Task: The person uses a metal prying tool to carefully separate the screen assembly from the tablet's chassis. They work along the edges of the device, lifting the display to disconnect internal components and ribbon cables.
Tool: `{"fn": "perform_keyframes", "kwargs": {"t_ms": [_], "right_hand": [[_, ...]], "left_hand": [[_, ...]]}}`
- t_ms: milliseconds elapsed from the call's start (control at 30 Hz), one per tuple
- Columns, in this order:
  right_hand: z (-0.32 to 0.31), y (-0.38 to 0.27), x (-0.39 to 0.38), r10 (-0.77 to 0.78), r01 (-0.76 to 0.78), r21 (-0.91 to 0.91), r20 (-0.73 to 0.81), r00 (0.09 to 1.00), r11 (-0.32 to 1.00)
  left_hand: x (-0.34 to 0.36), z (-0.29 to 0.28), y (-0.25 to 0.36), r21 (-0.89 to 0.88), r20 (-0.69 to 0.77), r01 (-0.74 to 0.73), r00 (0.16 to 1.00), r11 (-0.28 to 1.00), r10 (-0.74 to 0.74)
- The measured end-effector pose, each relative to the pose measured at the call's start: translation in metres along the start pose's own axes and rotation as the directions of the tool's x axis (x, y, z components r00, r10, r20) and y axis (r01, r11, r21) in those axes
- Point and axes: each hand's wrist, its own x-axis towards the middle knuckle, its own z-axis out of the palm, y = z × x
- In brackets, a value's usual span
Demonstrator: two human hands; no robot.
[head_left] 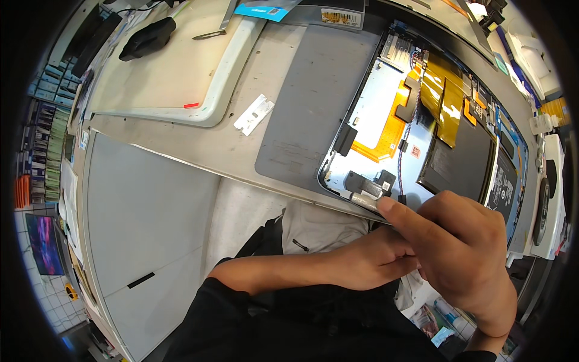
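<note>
An opened tablet (368,130) lies face down on a grey mat (307,84), its inside showing gold foil (447,114), an orange flex cable (389,136), a thin twisted wire and dark battery cells (464,166). My right hand (461,241) is closed at its near edge. One fingertip of it rests by a silvery strip (365,201) at the near left corner, beside a small black module (362,183). Whatever its fingers pinch is hidden. My left hand (377,259) reaches in below, close against the right one. The right hand covers its fingers.
Left of the mat lies a flat metal blade (254,114). A pale tray-like plate (220,102) farther left carries a black soft object (148,39) and a slim pointed metal tool (209,35). A blue packet (265,8) sits at the back. Drawers (151,205) stand below the bench.
</note>
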Motion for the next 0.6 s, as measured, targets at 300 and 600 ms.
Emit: {"fn": "perform_keyframes", "kwargs": {"t_ms": [300, 600], "right_hand": [[0.006, -0.013, 0.005, 0.044, -0.044, -0.012, -0.018, 0.999, 0.999], [0.018, -0.029, 0.0, 0.12, -0.126, -0.046, -0.101, 0.988, 0.991]], "left_hand": [[-0.004, -0.003, -0.006, 0.055, 0.027, 0.048, 0.998, 0.997, -0.049], [0.001, -0.004, 0.005, -0.103, 0.044, -0.048, 0.998, 0.994, 0.052]]}}
